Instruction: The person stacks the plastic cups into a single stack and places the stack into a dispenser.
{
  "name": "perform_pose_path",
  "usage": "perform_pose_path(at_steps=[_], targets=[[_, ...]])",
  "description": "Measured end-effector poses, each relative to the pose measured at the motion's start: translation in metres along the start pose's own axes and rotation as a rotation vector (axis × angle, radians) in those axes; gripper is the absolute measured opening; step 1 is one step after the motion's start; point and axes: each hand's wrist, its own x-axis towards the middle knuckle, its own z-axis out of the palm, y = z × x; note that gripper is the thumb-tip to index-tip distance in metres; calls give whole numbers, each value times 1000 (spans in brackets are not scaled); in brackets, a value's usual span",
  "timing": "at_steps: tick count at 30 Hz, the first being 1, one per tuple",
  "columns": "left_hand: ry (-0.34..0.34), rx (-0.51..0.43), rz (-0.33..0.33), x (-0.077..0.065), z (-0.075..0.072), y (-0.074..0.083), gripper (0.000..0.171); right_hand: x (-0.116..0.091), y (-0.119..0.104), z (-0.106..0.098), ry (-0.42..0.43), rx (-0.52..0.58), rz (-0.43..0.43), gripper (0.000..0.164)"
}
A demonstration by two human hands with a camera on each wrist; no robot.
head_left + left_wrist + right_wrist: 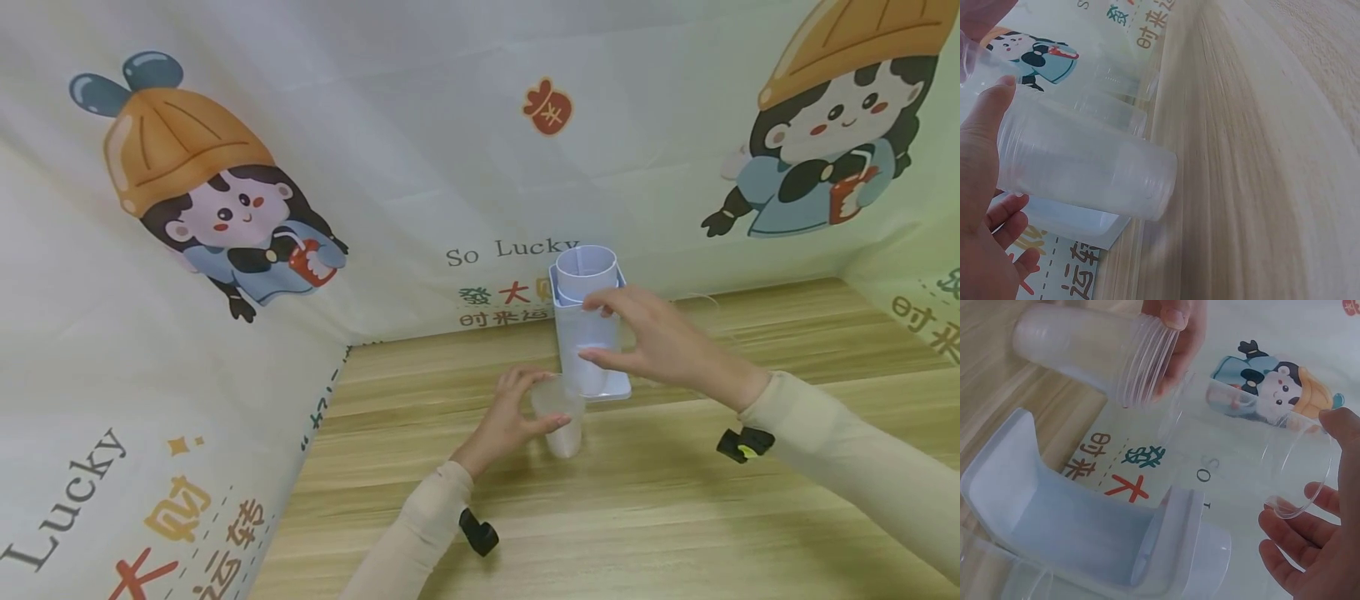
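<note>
My left hand [517, 412] grips a stack of nested clear plastic cups [564, 429] by the rim end, base down, close over the table. In the right wrist view the stack [1079, 353] shows several rims close together. My right hand [656, 337] holds a single clear plastic cup [1235, 425] near its rim, thumb on one side and fingers on the other. This cup overlaps the front of a white holder [587, 287] in the head view. The holder has a round tube on top, a tall back and a flat foot [618, 387].
The wood-grain table [420, 500] meets a printed cloth backdrop [420, 167] just behind the holder. Another clear piece [997, 569] shows at the lower left of the right wrist view, beside the holder. Both wrists wear black straps [480, 533].
</note>
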Motion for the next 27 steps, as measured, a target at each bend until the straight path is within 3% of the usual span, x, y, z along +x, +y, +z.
perform_pose_path(at_steps=[12, 27], targets=[[-9, -1, -16, 0, 0, -1, 67, 15, -10, 16, -17, 45, -19, 58], [-11, -15, -12, 0, 0, -3, 58, 13, -10, 45, -64, 43, -50, 58]])
